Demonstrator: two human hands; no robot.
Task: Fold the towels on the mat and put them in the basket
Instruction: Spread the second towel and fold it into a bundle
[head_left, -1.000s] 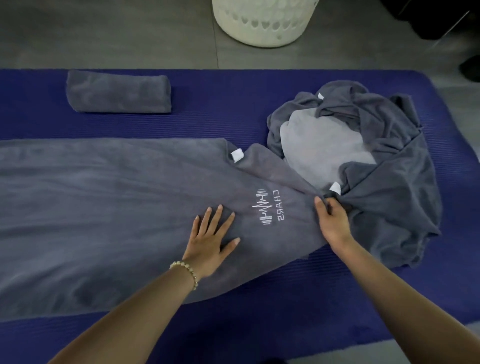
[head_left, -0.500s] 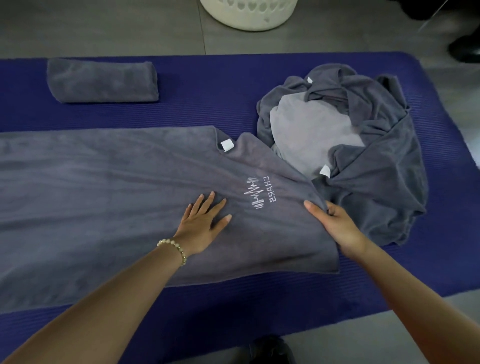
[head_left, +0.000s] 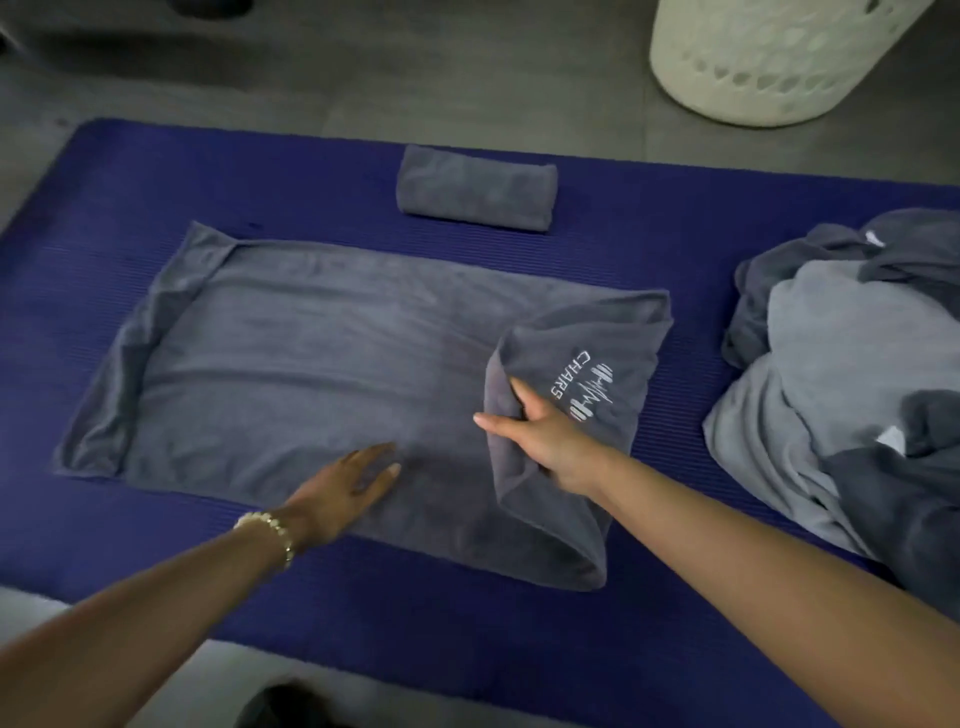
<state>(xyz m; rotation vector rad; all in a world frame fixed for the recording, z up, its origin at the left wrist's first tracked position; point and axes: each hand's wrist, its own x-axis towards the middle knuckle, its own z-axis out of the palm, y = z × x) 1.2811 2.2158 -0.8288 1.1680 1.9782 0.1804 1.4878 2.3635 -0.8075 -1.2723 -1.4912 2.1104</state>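
A grey towel (head_left: 291, 364) lies spread across the blue mat (head_left: 130, 171). Its right end, with the white logo, is turned over toward the left. My right hand (head_left: 545, 436) grips that turned edge, fingers curled round the cloth. With its fingers straight, my left hand (head_left: 348, 488) lies flat on the towel near its front edge. A folded grey towel (head_left: 475, 189) sits at the mat's far side. A heap of unfolded grey towels (head_left: 841, 374) lies at the right. The white basket (head_left: 769, 57) stands on the floor beyond the mat, upper right.
Grey floor surrounds the mat. A dark object (head_left: 208, 6) shows at the top left edge, and another dark shape (head_left: 291, 706) lies at the bottom near me.
My right hand took the towel's right end and carried it over to the left. My left hand slid toward the front edge. The view swung left, so the basket now sits upper right.
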